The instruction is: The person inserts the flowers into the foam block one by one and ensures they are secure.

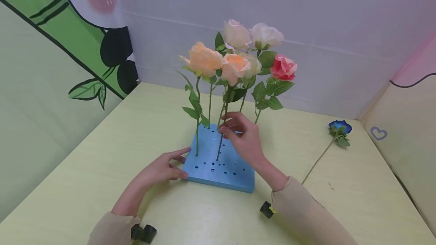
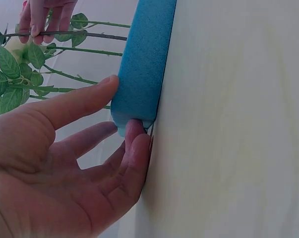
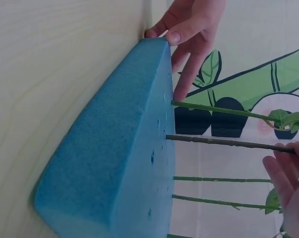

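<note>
A blue foam block with small holes in its top stands on the table, artificial roses upright in it. My left hand holds its left front corner; the thumb touches the top edge and other fingers lie against the side. My right hand pinches the dark stem of a peach rose between thumb and fingertips; the stem's lower end meets the block. Around it stand another peach rose, a pale pink rose, a white rose, a cream rose and a pink-red rose.
A blue rose lies on the table to the right, its stem pointing towards my right forearm. A pale cloth wall rises behind the table, and a panda and bamboo picture covers part of the left wall.
</note>
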Motion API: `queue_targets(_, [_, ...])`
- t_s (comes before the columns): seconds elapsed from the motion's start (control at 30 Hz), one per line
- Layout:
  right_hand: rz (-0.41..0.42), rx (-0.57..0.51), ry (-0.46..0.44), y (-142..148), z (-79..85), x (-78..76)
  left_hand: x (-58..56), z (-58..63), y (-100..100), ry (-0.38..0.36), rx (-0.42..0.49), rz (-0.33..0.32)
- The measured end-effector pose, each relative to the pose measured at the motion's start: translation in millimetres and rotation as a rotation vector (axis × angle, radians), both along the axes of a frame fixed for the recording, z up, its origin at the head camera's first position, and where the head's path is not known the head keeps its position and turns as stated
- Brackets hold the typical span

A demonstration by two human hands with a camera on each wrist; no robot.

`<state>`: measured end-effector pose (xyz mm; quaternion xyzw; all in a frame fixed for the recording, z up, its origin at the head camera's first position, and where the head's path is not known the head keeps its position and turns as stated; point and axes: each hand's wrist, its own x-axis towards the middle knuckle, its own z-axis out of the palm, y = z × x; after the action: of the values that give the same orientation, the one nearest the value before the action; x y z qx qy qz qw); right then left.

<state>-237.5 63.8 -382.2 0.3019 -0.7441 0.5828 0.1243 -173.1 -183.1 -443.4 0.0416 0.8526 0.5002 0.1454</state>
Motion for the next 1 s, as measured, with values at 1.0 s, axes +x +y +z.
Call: queue_targets(1.0, [0.039,0.135,0.021,3,-15.8,-4.6,-1.2,-2.4,1,-0.006,0.018,0.003])
